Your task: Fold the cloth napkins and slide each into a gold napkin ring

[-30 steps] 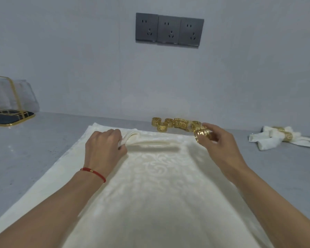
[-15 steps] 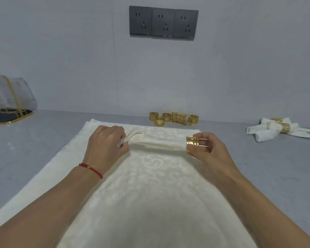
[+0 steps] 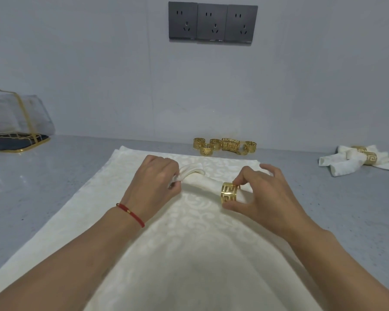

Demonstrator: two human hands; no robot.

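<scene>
Since your left hand (image 3: 154, 182) is bunching the rolled napkin (image 3: 202, 182) tight at 1 end on the spread cloth (image 3: 189, 254), your right hand (image 3: 259, 196) can pinch the gold ring (image 3: 229, 192) and feed it over the other end, fingers curled round both.

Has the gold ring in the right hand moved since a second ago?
Yes. The gold ring has come away from the pile of spare rings by the wall, toward the person, and now sits around the rolled napkin's end.
</scene>
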